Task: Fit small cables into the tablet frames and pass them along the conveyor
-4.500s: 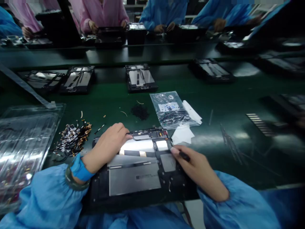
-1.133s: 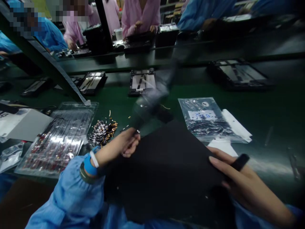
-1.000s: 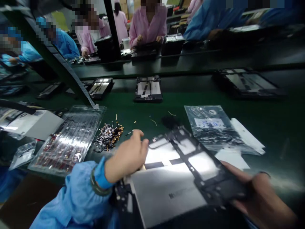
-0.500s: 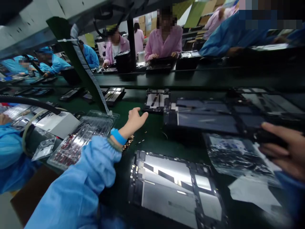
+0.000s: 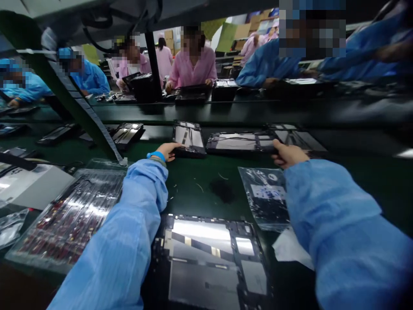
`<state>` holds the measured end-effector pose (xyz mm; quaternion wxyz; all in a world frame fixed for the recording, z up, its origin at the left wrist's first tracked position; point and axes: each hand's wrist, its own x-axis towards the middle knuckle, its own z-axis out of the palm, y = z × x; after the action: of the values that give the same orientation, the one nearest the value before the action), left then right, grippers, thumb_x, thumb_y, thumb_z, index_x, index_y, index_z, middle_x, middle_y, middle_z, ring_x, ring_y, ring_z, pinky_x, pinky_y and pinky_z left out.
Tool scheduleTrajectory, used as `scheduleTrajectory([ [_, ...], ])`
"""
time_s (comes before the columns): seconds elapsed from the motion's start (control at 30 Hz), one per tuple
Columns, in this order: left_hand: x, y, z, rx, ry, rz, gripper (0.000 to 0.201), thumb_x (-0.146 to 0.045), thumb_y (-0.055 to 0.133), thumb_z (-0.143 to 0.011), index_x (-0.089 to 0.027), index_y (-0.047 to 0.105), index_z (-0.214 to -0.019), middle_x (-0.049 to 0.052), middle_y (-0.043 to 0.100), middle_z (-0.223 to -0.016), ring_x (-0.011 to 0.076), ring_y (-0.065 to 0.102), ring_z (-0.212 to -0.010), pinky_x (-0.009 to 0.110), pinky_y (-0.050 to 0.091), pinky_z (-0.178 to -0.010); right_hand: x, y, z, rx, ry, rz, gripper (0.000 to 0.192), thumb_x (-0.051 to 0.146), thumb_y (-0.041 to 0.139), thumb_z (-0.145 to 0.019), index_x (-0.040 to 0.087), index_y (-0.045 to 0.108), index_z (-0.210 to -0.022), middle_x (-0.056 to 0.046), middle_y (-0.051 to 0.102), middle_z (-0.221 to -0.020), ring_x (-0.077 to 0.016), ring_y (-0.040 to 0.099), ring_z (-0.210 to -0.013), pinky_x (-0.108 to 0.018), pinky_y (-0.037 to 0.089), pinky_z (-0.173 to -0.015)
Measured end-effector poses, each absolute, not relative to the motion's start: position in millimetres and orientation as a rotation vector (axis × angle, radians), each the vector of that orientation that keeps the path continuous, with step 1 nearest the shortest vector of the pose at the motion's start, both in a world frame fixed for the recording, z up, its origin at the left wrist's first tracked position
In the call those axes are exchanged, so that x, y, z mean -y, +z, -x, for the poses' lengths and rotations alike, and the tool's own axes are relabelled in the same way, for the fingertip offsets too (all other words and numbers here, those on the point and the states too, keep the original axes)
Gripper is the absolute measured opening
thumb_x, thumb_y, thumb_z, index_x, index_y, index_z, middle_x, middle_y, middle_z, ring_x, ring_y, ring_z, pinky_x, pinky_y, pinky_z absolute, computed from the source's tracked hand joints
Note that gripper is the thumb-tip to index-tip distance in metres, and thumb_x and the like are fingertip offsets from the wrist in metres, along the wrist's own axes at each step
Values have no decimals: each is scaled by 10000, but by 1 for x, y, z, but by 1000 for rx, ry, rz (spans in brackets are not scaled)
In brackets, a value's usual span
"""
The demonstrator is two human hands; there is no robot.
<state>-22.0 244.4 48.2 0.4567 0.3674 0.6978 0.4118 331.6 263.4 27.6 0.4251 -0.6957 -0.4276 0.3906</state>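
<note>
Right now the tablet frame [image 5: 240, 142] sits under the right-hand fingers [image 5: 280, 151].

Two open dark tablet chassis [image 5: 189, 138] and [image 5: 241, 142] flat on belt, prob. side by side.

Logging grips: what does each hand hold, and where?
Right hand grips the wide tablet frame by its right end. Left hand touches the smaller frame's near-left corner.

Parts tray [image 5: 64, 215] left of near tablet frame [image 5: 209, 262], bag [image 5: 266, 196] right, two frames [image 5: 189, 138] beyond.
</note>
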Motion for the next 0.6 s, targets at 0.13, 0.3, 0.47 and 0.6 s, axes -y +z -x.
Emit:
scheduleTrajectory([
  [0.13,-241,70,33,-1662,1248,-786,304,-306,532,-908,-144,533,-1165,82,597,-1102,179,609,-917,361,541,-764,-261,35,-321,1117,905,1839,303,346,515,-933,152,562,-1161,-77,580,-1138,-195,600,-963,-400,514,-811],
  [0.3,-192,112,42,-1510,1421,-751,201,-178,435,-928,-143,513,-1111,14,652,-893,116,616,-851,263,545,-742,-220,66,-334,1203,665,1776,410,421,431,-950,64,632,-971,-90,631,-876,-195,609,-864,-374,457,-796],
  [0.47,-113,127,37,-1413,1358,-768,143,-212,525,-858,-147,585,-970,-17,681,-901,116,600,-886,269,524,-808,-141,87,-353,1144,681,1638,568,574,319,-931,97,586,-777,-51,567,-586,-143,602,-567,-330,481,-617],
  [0.6,-60,102,26,-1499,924,-741,184,-316,668,-683,-160,641,-776,30,678,-714,188,612,-650,313,516,-575,-84,71,-359,1019,851,1447,405,522,738,-695,162,561,-759,-50,653,-714,-169,667,-650,-310,552,-659],
])
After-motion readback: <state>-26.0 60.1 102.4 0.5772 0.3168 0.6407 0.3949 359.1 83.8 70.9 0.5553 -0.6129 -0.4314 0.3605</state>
